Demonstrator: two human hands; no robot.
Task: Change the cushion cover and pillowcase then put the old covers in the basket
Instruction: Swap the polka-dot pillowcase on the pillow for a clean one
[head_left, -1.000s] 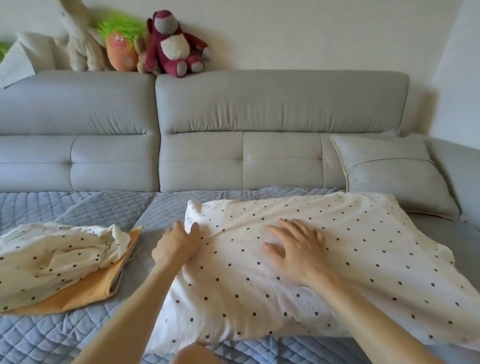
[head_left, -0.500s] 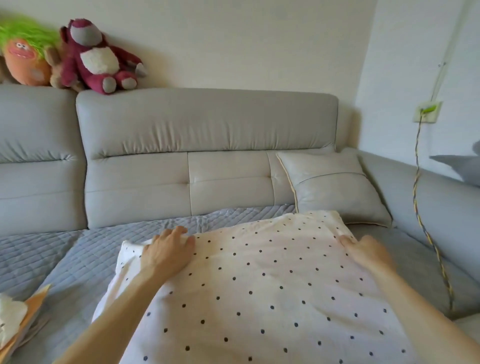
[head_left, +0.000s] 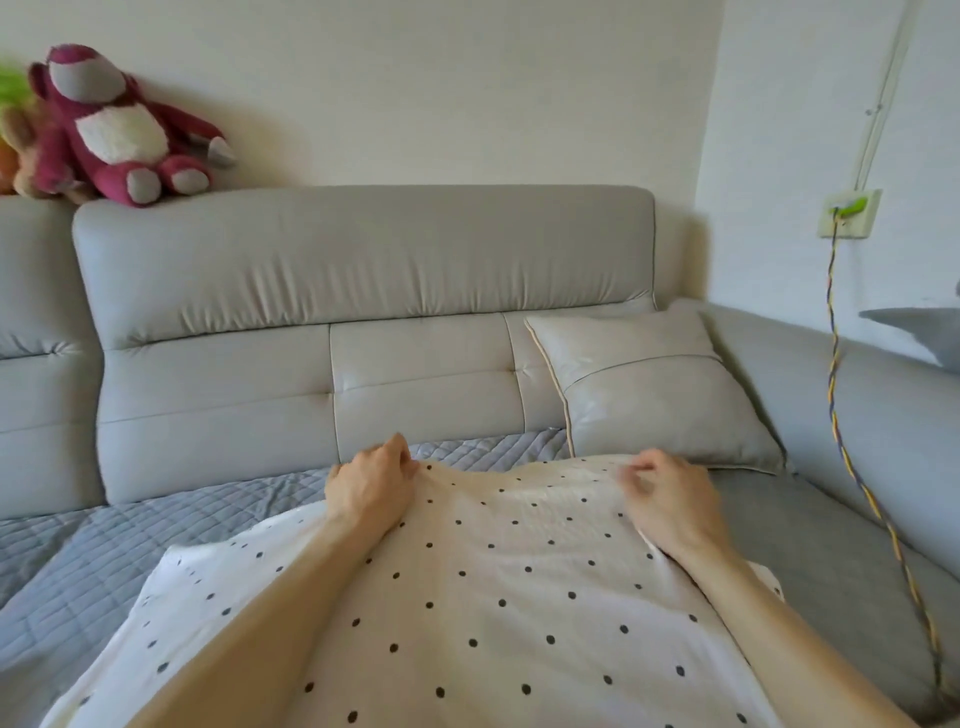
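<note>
Left hand (head_left: 371, 486) and right hand (head_left: 670, 499) have moved to the far edge of the pillowcase (head_left: 493, 597); both pinch its fabric; fitting looks nearly done.

White, black-dotted pillow (head_left: 509, 597) lies flat across the lower centre, far edge bunched up; pale grey cushion (head_left: 660, 395) leans propped, right of centre.
</note>
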